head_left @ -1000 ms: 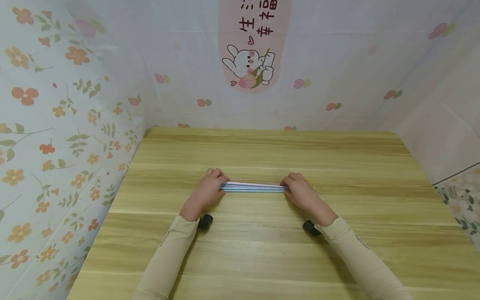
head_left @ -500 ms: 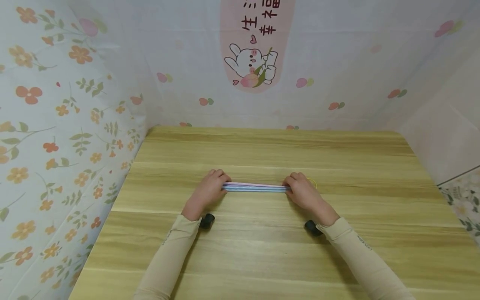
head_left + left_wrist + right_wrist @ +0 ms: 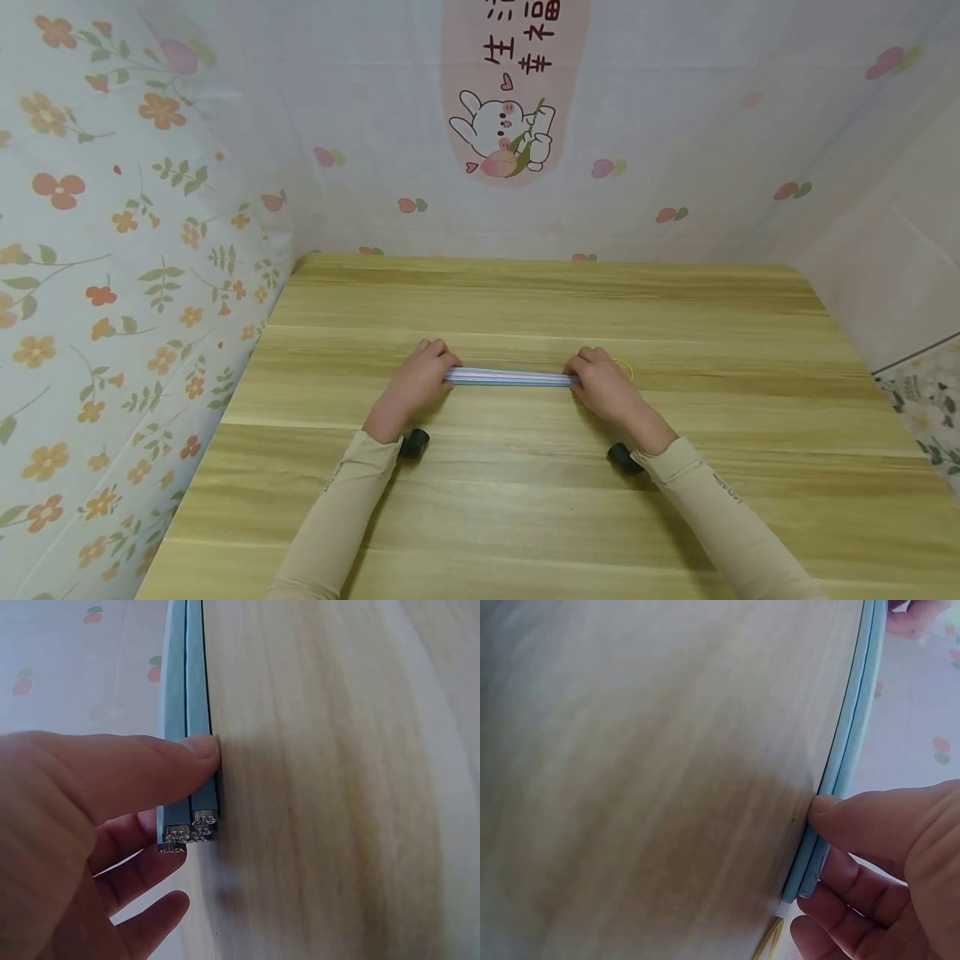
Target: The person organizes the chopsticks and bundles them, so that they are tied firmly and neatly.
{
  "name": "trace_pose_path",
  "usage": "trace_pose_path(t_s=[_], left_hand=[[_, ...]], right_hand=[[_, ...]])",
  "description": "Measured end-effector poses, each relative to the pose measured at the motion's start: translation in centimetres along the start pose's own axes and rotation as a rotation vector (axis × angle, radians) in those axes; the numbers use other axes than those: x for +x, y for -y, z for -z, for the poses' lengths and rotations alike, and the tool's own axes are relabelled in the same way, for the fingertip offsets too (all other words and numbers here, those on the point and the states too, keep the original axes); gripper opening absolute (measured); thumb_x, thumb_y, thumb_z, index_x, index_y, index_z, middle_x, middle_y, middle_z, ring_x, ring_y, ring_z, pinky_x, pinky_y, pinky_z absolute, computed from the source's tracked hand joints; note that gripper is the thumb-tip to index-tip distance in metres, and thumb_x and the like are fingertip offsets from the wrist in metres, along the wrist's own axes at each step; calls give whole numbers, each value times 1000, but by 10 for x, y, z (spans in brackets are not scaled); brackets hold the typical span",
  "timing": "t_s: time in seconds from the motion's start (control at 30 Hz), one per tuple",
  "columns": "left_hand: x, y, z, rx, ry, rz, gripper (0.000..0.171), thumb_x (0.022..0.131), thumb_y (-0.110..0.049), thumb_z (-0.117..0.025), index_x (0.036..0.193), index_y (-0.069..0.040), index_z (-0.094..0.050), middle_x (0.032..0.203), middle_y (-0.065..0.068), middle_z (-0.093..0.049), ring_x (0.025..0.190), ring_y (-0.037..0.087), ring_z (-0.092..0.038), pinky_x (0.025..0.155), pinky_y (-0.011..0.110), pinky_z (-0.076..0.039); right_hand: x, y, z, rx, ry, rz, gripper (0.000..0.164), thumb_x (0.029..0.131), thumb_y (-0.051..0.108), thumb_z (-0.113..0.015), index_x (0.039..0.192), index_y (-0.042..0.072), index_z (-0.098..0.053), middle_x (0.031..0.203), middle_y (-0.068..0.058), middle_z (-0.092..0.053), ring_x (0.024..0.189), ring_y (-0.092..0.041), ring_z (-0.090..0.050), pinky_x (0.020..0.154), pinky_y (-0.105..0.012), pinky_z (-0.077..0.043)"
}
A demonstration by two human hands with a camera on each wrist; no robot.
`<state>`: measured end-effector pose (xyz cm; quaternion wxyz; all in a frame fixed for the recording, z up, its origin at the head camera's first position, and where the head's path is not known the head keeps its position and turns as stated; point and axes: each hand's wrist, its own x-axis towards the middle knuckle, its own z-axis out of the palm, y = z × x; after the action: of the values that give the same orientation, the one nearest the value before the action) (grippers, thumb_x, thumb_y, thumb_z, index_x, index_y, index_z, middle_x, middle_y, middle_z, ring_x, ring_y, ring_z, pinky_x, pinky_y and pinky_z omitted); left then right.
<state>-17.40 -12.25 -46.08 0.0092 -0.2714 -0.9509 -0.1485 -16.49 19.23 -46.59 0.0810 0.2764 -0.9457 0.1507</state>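
Note:
A bundle of several thin pastel chopsticks [image 3: 510, 377], blue and pale pink, lies lengthwise between both hands, close over the table. My left hand [image 3: 418, 379] pinches their left end with thumb and fingers. In the left wrist view, silver decorated caps [image 3: 177, 834] stick out past the thumb, at slightly different levels. At the other end my right hand [image 3: 603, 383] pinches the bundle between thumb [image 3: 826, 806] and fingers. Plain blunt blue tips [image 3: 789, 892] show just past that grip. A yellow rubber band [image 3: 627, 367] lies on the table beyond the right hand, partly hidden by it.
The wood-grain table [image 3: 517, 517] reaches back to a white printed cloth [image 3: 360, 100]. Flowered cloth [image 3: 112, 333] hangs along the left side. A black wrist camera [image 3: 415, 444] sits at the left cuff and another black camera [image 3: 624, 457] at the right cuff.
The pink chopstick lay slanted along the far side of the bundle; now a blue one is at that side and pink shows in the middle. Both hands stay almost in place.

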Motion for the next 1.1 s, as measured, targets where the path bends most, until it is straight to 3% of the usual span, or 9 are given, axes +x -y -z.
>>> trace_pose_path(t_s=[0.37, 0.73, 1.1], left_hand=[[2, -2, 0, -19, 29, 14, 24, 82, -4, -72, 104, -4, -66, 100, 9, -61, 94, 27, -56, 88, 38, -46], [-1, -7, 4, -1, 40, 37, 24, 83, -7, -72, 106, -5, -67, 100, 8, -58, 93, 25, -52, 87, 35, -45], [-1, -10, 3, 1, 4, -10, 13, 83, 0, -69, 93, -3, -62, 90, 9, -59, 88, 26, -57, 84, 37, -47]], right_hand=[[1, 2, 1, 24, 56, -65, 13, 78, -2, -72, 89, 0, -65, 83, -8, -60, 78, -26, -54, 70, -39, -48], [0, 1, -1, 36, 38, -27, 14, 78, -4, -71, 91, -1, -66, 84, -10, -61, 78, -27, -55, 71, -39, -48], [1, 1, -2, 38, 37, -13, 13, 77, -7, -69, 83, 2, -62, 79, -8, -58, 75, -25, -53, 69, -38, -46]])
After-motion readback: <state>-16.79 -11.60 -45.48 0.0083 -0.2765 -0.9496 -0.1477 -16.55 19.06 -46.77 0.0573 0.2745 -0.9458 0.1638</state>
